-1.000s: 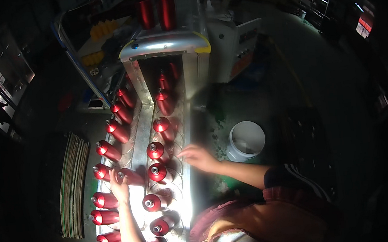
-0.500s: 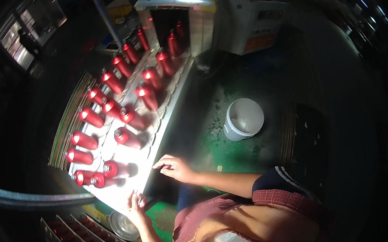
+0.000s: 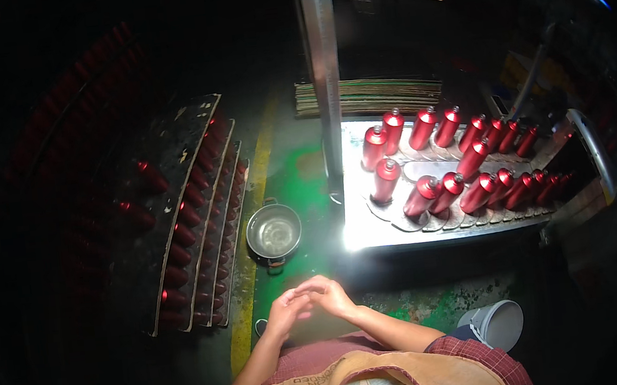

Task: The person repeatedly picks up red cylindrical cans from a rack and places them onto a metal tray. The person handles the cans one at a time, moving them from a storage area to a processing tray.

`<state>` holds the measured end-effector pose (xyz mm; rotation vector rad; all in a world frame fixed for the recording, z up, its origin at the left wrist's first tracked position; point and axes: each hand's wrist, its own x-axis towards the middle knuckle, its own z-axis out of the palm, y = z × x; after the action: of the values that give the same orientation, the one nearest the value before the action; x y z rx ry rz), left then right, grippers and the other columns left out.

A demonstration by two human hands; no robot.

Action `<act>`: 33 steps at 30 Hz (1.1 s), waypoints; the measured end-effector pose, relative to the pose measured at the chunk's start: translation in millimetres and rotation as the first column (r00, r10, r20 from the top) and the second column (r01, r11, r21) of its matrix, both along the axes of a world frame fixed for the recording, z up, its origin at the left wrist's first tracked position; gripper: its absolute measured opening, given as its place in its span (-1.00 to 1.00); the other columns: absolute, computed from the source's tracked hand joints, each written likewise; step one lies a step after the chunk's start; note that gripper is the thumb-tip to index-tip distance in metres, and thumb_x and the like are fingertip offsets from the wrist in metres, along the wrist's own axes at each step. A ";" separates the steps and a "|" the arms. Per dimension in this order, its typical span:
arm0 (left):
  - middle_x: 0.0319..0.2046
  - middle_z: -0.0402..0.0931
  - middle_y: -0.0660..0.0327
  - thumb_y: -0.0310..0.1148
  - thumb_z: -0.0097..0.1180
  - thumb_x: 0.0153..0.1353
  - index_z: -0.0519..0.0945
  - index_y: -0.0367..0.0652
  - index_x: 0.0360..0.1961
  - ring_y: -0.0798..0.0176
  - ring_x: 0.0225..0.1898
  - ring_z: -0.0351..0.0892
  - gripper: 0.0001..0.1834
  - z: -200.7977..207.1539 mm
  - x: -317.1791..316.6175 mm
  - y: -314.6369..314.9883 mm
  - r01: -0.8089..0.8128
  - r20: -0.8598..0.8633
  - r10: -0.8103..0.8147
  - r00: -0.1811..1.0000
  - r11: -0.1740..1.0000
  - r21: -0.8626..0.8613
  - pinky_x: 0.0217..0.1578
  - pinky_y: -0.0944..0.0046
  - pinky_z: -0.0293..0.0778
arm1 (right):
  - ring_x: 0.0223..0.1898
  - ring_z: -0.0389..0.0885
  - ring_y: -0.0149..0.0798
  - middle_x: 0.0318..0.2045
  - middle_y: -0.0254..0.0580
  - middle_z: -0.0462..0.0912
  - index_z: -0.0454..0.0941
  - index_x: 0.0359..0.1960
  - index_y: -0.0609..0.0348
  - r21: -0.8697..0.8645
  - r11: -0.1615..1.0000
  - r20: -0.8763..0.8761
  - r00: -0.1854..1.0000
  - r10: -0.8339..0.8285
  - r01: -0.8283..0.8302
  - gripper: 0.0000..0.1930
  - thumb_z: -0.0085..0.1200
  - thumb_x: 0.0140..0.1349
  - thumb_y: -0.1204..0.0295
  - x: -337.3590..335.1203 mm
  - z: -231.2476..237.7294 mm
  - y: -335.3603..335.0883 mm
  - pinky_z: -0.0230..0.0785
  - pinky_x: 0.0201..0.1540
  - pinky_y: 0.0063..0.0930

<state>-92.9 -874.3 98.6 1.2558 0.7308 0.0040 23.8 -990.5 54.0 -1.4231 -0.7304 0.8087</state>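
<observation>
My left hand and my right hand meet in front of my body, fingertips touching, with nothing held in either. They hang above the green floor, away from the lit metal table. Several red metal bottles stand on that table to my right. The nearest thing to my hands is a small metal pot on the floor.
Stacked boards carrying rows of red bottles lie on the floor at the left. A steel post rises beside the table. A white bucket sits at lower right. A yellow floor line runs past the pot.
My view has swung left, away from the table. Both hands left the table and the bottles and came together in front of me.
</observation>
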 end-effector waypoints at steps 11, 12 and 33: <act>-0.18 0.60 0.32 -0.39 0.14 0.32 0.59 -0.14 0.01 0.42 -0.21 0.60 -0.75 10.0 -347.2 507.2 -0.717 0.289 0.677 0.677 0.695 0.053 -0.24 0.43 0.52 | -0.14 0.60 -0.40 -0.16 -0.28 0.56 0.55 0.08 0.26 -0.140 0.853 0.034 0.858 0.512 -0.503 -0.72 0.03 0.36 0.53 -236.5 57.9 530.8 0.45 -0.05 -0.50; -0.17 0.60 0.29 -0.43 0.17 0.29 0.58 -0.16 0.03 0.40 -0.15 0.58 -0.71 21.6 -378.7 546.6 -0.817 0.324 0.750 0.576 0.519 0.252 -0.14 0.35 0.50 | -0.10 0.58 -0.38 -0.08 -0.26 0.56 0.55 0.10 0.22 -0.122 0.840 0.099 0.836 0.540 -0.528 -0.71 0.05 0.35 0.53 -244.7 72.6 565.5 0.44 -0.03 -0.50; 0.18 0.38 -0.08 -0.38 0.37 0.05 0.64 -0.02 -0.07 -0.16 0.18 0.38 -0.64 64.3 -463.0 869.2 -0.155 0.394 0.769 0.502 -0.368 0.917 0.14 -0.07 0.33 | 0.38 0.11 0.36 0.42 0.35 -0.05 0.28 0.35 -0.60 0.201 0.803 0.919 0.392 0.043 -0.561 -0.31 0.20 0.18 0.33 -259.0 138.5 1107.8 0.26 0.30 0.11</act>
<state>-555.9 -5.1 162.9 2.2236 1.9751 1.4685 -235.2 117.3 192.5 -1.1513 -1.9610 -0.0042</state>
